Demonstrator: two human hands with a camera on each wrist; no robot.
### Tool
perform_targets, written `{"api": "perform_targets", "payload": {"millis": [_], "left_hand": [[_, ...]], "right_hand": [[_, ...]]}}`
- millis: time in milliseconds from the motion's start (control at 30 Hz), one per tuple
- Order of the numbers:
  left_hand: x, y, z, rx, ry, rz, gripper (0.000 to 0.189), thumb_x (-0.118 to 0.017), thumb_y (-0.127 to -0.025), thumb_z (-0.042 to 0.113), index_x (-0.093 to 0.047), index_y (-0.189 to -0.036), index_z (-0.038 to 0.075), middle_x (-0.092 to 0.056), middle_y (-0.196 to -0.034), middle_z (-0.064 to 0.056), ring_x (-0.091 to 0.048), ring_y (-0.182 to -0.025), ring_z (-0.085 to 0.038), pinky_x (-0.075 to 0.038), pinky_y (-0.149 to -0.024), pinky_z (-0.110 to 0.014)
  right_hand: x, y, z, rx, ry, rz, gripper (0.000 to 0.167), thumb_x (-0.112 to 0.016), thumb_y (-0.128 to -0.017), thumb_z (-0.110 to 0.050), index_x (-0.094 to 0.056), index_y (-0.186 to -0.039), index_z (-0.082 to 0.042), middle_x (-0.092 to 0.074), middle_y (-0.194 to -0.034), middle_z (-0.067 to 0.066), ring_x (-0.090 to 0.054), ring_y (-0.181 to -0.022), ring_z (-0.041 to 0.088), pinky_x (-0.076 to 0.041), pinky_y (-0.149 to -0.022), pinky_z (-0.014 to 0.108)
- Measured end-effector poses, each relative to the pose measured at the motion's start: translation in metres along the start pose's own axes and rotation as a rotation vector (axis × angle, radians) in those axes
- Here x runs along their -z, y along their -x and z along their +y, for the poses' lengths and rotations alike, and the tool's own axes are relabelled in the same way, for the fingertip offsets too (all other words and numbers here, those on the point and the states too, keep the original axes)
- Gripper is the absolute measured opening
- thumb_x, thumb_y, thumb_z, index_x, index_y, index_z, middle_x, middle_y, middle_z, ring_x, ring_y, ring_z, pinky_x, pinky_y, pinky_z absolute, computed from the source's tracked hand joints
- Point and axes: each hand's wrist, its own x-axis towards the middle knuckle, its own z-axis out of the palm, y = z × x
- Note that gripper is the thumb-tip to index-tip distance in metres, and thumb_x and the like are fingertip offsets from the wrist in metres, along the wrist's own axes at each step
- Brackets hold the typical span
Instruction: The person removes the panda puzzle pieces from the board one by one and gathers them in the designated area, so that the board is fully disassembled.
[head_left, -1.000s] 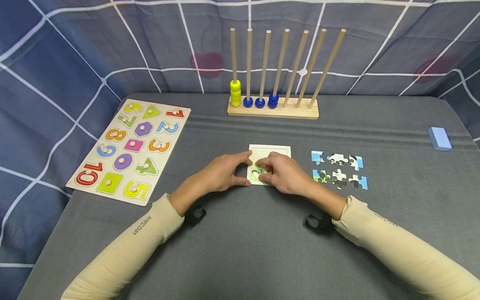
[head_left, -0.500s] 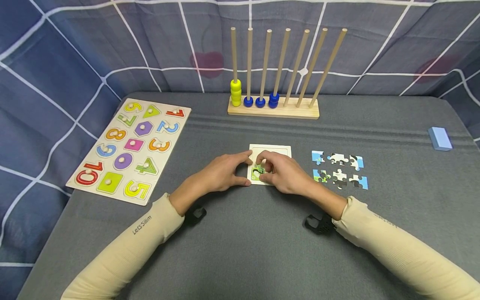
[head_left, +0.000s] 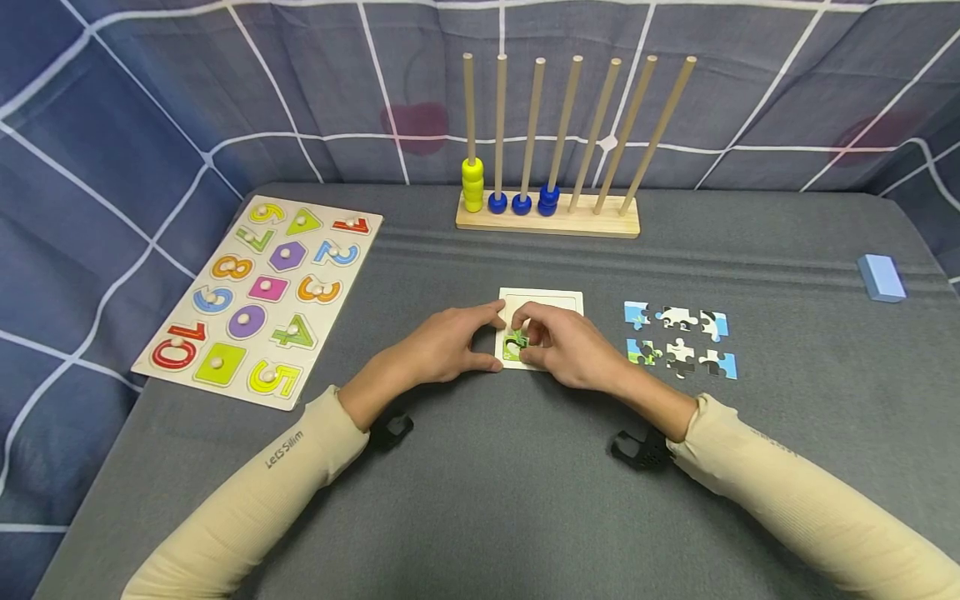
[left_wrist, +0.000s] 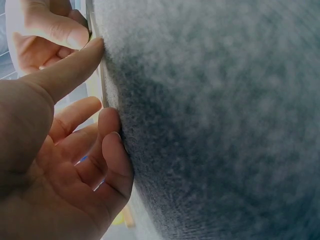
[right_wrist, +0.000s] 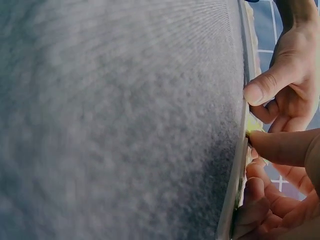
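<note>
A small square wooden puzzle tray [head_left: 540, 295] lies at the middle of the table. My left hand [head_left: 450, 346] rests against its left edge, thumb at the lower corner and fingers farther up. Over the tray, my right hand [head_left: 573, 346] pinches a green jigsaw piece [head_left: 514, 344] with panda artwork at the lower left part of the tray. The right hand covers much of the tray's interior. In the right wrist view, the left thumb [right_wrist: 257, 92] touches the rim. Loose panda jigsaw pieces [head_left: 678, 354] lie in two rows to the right.
A number-and-shape peg board [head_left: 258, 304] lies at the left. Behind the tray stands a wooden bead stacker [head_left: 551, 223] with tall rods and yellow and blue beads. A blue block [head_left: 881, 277] sits far right. A checked cloth [head_left: 337, 92] hangs behind.
The right index finger has drawn back slightly and bent more, showing more of the green piece. The left hand and the tray stay where they were.
</note>
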Motion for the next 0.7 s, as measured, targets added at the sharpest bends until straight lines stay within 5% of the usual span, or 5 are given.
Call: {"api": "perform_targets", "payload": {"millis": [700], "left_hand": [[0.0016,0.0011,0.0022,0.006,-0.007,-0.008,0.057,-0.078,-0.087,0.030,-0.058,-0.135,0.007,-0.042,-0.152,-0.011,-0.045,-0.134,-0.028,-0.036,-0.108,-0.042]], "right_hand": [[0.0052,0.0022,-0.0011,-0.014,-0.085,0.016,0.011,-0.064,-0.093,0.000,-0.069,-0.099,-0.008,-0.067,-0.083,0.001,-0.059,-0.070,0.014,-0.046,-0.067,0.034]]}}
